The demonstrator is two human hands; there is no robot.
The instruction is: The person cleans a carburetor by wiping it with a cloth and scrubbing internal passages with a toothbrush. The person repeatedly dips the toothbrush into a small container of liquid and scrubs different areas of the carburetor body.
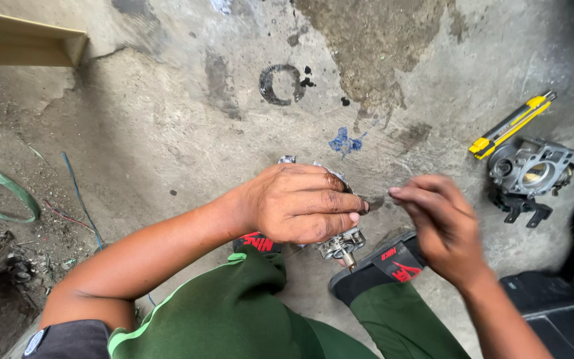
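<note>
Two hands worked over a metal carburetor part [337, 242] on the concrete floor [167, 133]
Left hand [297, 203] is curled around it; right hand [440, 223] is pinched, its contents cannot be told

At frame centre a carburetor [340, 242] sits on the floor [167, 133]; at right, a utility knife [511, 124] lies just above a throttle body [529, 169].
</note>
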